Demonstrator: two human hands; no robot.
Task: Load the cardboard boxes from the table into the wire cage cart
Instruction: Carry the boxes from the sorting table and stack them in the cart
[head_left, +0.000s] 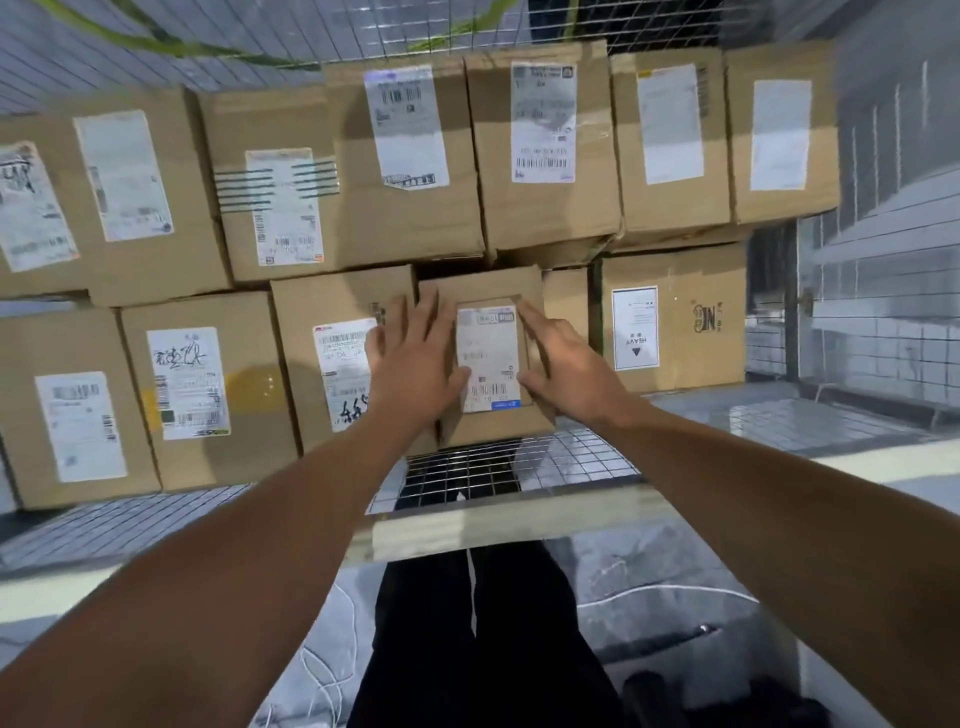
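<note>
Small cardboard box is set on the mesh floor of wire cage cart, in the lower row, between labelled box at left and narrow box at right. Its labelled face is pressed by left hand and right hand. Fingers are laid flat and straight, with nothing clasped. Upper row of boxes is stacked just above.

Lower right box, white label: "HEAVY", upside down. Other labels probably too blurred.
</note>
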